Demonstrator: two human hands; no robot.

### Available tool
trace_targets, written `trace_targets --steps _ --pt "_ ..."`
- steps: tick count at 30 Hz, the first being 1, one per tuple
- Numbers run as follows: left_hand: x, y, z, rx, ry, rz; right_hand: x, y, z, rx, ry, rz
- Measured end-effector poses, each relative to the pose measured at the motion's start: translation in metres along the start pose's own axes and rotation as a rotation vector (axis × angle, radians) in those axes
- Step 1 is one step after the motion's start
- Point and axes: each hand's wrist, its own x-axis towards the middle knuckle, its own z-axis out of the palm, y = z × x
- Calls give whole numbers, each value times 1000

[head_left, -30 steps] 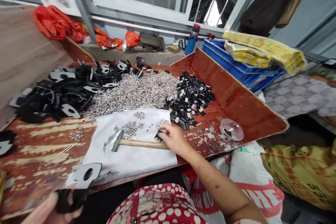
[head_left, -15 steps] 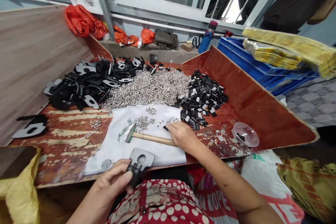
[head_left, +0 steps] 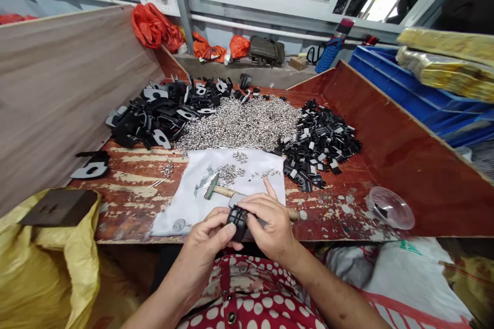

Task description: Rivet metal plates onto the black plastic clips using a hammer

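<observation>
My left hand (head_left: 212, 236) grips a black ribbed plastic clip part (head_left: 237, 221) from its left side, above the table's front edge. Fingers of my right hand (head_left: 272, 221) close on the same part from the right, with the index finger pointing forward; any small piece under these fingers is hidden. Behind my hands lies a hammer (head_left: 222, 191) with a wooden handle, partly covered by them. It rests on a white cloth (head_left: 181, 211), where small metal pieces (head_left: 229, 173) and thin pins (head_left: 204, 180) are gathered.
Black and grey clip parts (head_left: 146, 118) are heaped at the left, shiny metal pieces (head_left: 243, 123) in the middle, small black pieces (head_left: 320, 144) at the right. A clear plastic bowl (head_left: 397, 211) sits front right, by the raised wooden side (head_left: 386, 149). A blue crate (head_left: 409, 87) stands beyond.
My right hand has come back from the small pieces on the cloth to the part in my left hand. Both hands now meet on it. The view has swung left.
</observation>
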Motion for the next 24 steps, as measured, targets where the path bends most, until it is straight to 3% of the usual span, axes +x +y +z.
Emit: trace_targets --steps 4,9,13,15,18,21,24 --pt "-1 -2 -6 -7 -39 -5 -6 -3 7 26 36 58" --pt "2 -10 -15 35 -37 48 -18 -10 17 -45 41 11" --pt "1 -12 -23 181 -10 133 -21 -19 15 132 -71 169" --pt "0 -12 -28 276 11 154 -14 -15 8 210 -216 232" --pt "0 -12 -36 284 77 125 12 12 -9 19 -383 181" --pt "0 -11 -42 197 147 79 45 55 -24 -515 -276 116" --pt "-1 -9 -45 162 171 40 68 84 -27 -636 -307 93"
